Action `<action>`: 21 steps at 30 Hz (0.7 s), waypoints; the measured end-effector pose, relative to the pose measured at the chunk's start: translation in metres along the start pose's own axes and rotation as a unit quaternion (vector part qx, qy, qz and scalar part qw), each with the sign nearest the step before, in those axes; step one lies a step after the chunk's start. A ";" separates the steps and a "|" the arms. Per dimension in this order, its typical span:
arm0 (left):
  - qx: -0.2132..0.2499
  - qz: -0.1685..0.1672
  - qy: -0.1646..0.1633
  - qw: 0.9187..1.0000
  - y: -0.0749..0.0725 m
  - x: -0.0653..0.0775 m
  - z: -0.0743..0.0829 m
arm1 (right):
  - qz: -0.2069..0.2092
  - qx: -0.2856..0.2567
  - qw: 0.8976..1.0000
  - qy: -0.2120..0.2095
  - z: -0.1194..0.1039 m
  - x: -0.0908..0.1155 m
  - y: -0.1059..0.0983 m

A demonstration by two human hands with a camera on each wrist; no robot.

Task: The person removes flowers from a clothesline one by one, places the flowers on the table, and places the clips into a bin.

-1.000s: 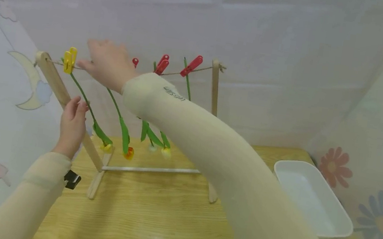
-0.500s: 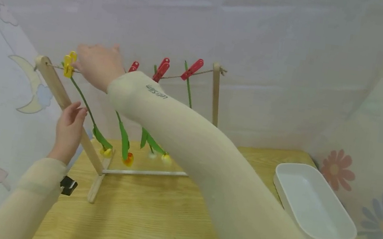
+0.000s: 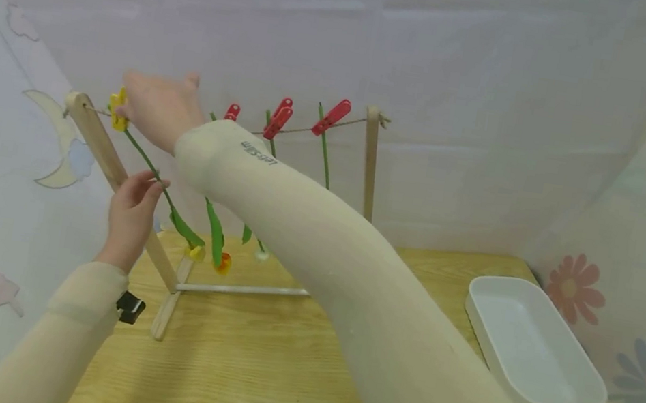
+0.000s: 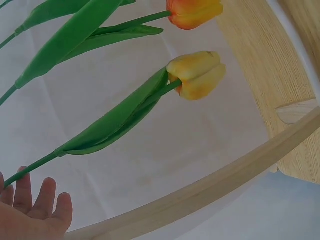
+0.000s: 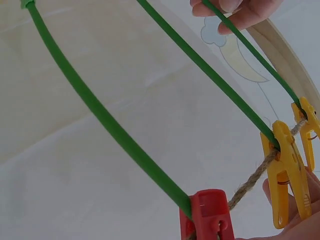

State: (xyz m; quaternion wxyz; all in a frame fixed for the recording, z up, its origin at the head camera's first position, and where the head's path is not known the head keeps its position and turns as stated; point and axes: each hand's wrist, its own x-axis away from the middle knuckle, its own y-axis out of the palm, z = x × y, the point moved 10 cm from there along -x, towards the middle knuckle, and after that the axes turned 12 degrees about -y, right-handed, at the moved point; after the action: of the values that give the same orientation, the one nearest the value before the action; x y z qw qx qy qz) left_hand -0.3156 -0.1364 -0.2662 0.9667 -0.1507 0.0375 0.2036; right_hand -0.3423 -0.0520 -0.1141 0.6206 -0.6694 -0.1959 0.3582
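Pinching yellow plastic clothespin (image 3: 117, 122) with right grip (image 3: 158, 106), pinching slim green stem (image 4: 36, 167) of yellow tulip (image 4: 197, 75) with left grip (image 3: 133, 215), at clothespin's five o'clock

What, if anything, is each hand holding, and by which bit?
The left hand holds a yellow flower by its stem. The right hand seems to pinch the end yellow clip by its handles.

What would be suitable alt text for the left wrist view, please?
A left hand, lower left, holds a yellow tulip by its stem. An orange tulip shows above it, and a wooden post slants below.
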 end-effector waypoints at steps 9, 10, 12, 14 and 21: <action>0.033 0.017 -0.010 0.999 0.001 -0.005 0.001 | 0.012 -0.035 0.999 0.006 0.001 0.001 -0.005; 0.036 0.019 -0.011 0.999 0.001 -0.006 0.001 | 0.014 -0.038 0.999 0.005 0.000 0.001 -0.006; 0.048 0.021 -0.015 0.999 0.000 -0.006 0.000 | 0.021 -0.043 0.999 0.001 -0.001 0.002 -0.007; 0.050 0.027 -0.021 0.998 -0.003 -0.006 -0.002 | 0.029 -0.051 0.998 -0.002 -0.003 0.003 -0.008; 0.071 0.039 -0.021 0.997 -0.007 -0.002 -0.001 | 0.070 -0.086 0.993 -0.028 -0.009 0.010 -0.014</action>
State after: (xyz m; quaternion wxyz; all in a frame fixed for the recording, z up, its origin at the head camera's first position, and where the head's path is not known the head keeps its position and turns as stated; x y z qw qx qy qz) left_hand -0.3149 -0.1432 -0.2651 0.9669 -0.0760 0.0374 0.2407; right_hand -0.3263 -0.0494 -0.1032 0.5286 -0.7219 -0.1960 0.4014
